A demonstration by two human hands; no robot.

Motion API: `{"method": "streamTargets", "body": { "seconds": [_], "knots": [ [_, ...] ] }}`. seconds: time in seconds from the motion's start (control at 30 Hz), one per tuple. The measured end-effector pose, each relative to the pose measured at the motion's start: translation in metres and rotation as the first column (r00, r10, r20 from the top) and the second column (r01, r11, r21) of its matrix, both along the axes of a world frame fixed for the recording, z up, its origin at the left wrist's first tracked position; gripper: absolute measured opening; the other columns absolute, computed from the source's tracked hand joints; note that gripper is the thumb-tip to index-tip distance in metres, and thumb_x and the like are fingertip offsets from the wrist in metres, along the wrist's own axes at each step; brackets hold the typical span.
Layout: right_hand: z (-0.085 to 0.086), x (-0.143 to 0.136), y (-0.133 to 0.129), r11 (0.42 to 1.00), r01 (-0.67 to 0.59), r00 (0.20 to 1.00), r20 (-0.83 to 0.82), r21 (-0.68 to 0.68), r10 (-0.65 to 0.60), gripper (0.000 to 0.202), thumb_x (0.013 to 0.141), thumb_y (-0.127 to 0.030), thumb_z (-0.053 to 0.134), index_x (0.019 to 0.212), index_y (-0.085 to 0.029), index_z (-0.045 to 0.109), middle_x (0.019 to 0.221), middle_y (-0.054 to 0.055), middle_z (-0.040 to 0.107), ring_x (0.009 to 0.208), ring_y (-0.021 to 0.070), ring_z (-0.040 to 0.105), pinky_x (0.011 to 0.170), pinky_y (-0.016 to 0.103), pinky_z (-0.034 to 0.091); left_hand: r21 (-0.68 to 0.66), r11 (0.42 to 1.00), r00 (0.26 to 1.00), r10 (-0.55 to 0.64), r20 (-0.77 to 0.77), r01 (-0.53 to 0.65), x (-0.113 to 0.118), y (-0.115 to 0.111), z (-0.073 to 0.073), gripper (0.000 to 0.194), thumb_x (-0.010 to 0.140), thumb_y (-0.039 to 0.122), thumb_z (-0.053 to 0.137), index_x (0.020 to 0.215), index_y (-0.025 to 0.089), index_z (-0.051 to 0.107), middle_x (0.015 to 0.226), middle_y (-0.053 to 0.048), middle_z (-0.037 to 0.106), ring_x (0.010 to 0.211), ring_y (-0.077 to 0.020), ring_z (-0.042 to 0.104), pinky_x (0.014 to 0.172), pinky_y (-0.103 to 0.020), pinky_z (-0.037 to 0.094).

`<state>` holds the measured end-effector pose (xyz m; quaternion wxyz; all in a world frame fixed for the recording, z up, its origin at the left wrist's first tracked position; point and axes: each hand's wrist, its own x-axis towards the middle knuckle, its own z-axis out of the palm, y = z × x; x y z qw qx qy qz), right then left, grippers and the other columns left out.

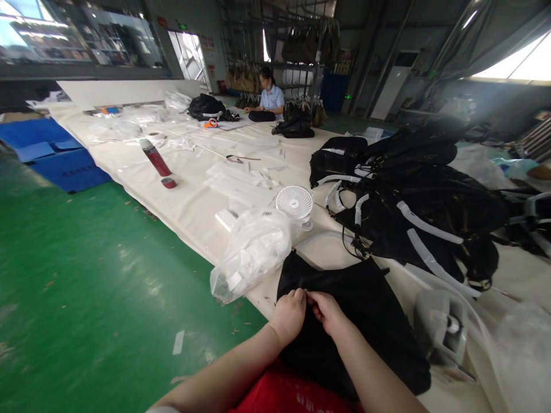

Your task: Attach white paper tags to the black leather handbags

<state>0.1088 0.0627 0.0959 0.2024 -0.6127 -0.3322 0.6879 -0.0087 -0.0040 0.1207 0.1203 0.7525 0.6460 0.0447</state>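
Note:
A black bag [348,298] of soft cloth lies at the near edge of the table, partly over my lap. My left hand [291,312] is closed on its upper left part, fingers curled in. Close against it, my right hand [326,310] pinches at the same spot with thumb and forefinger. The fingertips meet there, and any small part between them is too small to make out. Just beyond my left hand sits a clear plastic bag [253,249] with white pieces inside. A white fan [295,203] stands behind that.
Black bags with white-wrapped straps [430,201] are piled to the right, near a grey tape dispenser [441,327]. A red thermos [155,158] and its cup [169,182] stand on the left. A co-worker [271,97] sits at the far end. Blue boxes [64,163] stand beside the table.

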Motion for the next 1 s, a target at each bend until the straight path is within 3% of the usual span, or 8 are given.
{"method": "streamTargets", "body": {
  "seconds": [0.17,0.27,0.33,0.4,0.47,0.7,0.83,1.0],
  "knots": [
    [-0.001,0.0,-0.001,1.0,0.027,1.0,-0.008,0.007,-0.027,0.026,0.075,-0.04,0.066,0.065,-0.016,0.063,0.054,-0.002,0.058,0.036,0.0045,0.036,0.035,0.021,0.02,-0.006,1.0,0.999,0.0,0.036,0.0,0.004,-0.005,-0.002,0.031,0.091,0.009,0.039,0.115,0.01,0.06,0.107,-0.013,0.062,0.096,-0.025,0.06,0.078,-0.037,0.054],
    [-0.002,-0.004,-0.004,0.998,0.036,0.999,0.009,0.057,-0.037,0.029,0.07,-0.042,0.072,0.061,-0.017,0.06,0.048,-0.005,0.052,0.035,0.005,0.036,0.035,0.021,0.02,-0.012,0.986,0.926,0.162,0.339,-0.168,0.001,-0.004,-0.004,0.029,0.093,0.013,0.04,0.111,0.014,0.063,0.105,-0.012,0.064,0.095,-0.0223,0.062,0.084,-0.036,0.052],
    [-0.004,-0.007,-0.006,0.995,0.037,0.999,0.024,0.094,-0.04,0.031,0.07,-0.043,0.072,0.059,-0.018,0.058,0.045,-0.006,0.049,0.034,0.0053,0.035,0.034,0.021,0.02,-0.208,0.922,0.674,0.382,0.632,-0.327,-0.003,0.0,-0.006,0.029,0.096,0.022,0.037,0.103,0.015,0.065,0.097,-0.011,0.067,0.088,-0.0201,0.065,0.081,-0.033,0.053],
    [-0.005,-0.009,-0.008,0.99,0.034,0.999,0.037,0.135,-0.039,0.033,0.071,-0.044,0.07,0.056,-0.018,0.056,0.043,-0.006,0.047,0.032,0.0049,0.033,0.033,0.021,0.018,-0.478,0.812,0.357,0.578,0.734,-0.334,-0.008,0.008,-0.01,0.033,0.098,0.028,0.035,0.095,0.015,0.066,0.086,-0.009,0.069,0.076,-0.0181,0.067,0.071,-0.03,0.054],
    [-0.007,-0.01,-0.009,0.984,0.029,0.998,0.047,0.176,-0.038,0.036,0.072,-0.045,0.069,0.053,-0.019,0.053,0.042,-0.007,0.045,0.031,0.0045,0.032,0.032,0.021,0.016,-0.613,0.742,0.209,0.667,0.715,-0.27,-0.01,0.015,-0.014,0.03,0.096,0.029,0.041,0.09,0.014,0.066,0.079,-0.007,0.069,0.067,-0.0161,0.067,0.063,-0.027,0.053],
    [-0.009,-0.011,-0.009,0.972,-0.012,0.999,0.052,0.236,-0.001,0.038,0.071,-0.048,0.07,0.055,-0.018,0.054,0.043,-0.006,0.047,0.029,0.0042,0.034,0.03,0.02,0.017,-0.617,0.726,0.174,0.679,0.713,-0.303,-0.006,0.022,-0.025,0.017,0.084,0.027,0.064,0.074,0.014,0.067,0.059,0.0,0.063,0.052,-0.0098,0.057,0.053,-0.021,0.044],
    [0.007,-0.001,-0.021,0.974,-0.035,0.999,0.002,0.224,0.035,0.043,0.073,-0.058,0.064,0.07,-0.015,0.065,0.05,-0.002,0.056,0.031,0.0056,0.039,0.031,0.02,0.02,-0.641,0.699,0.148,0.704,0.694,-0.318,-0.006,0.019,-0.023,0.009,0.082,0.023,0.065,0.078,0.015,0.064,0.06,0.001,0.063,0.051,-0.0096,0.057,0.052,-0.021,0.044],
    [0.051,0.085,-0.028,0.854,0.11,0.987,0.044,0.508,-0.153,0.051,0.077,-0.065,0.059,0.095,-0.018,0.069,0.059,-0.001,0.059,0.039,0.0089,0.043,0.037,0.023,0.029,-0.628,0.733,0.183,0.676,0.713,-0.262,-0.012,0.016,-0.017,0.018,0.071,0.028,0.073,0.078,0.015,0.063,0.062,0.002,0.062,0.052,-0.0106,0.057,0.052,-0.021,0.045]
  ]
}}
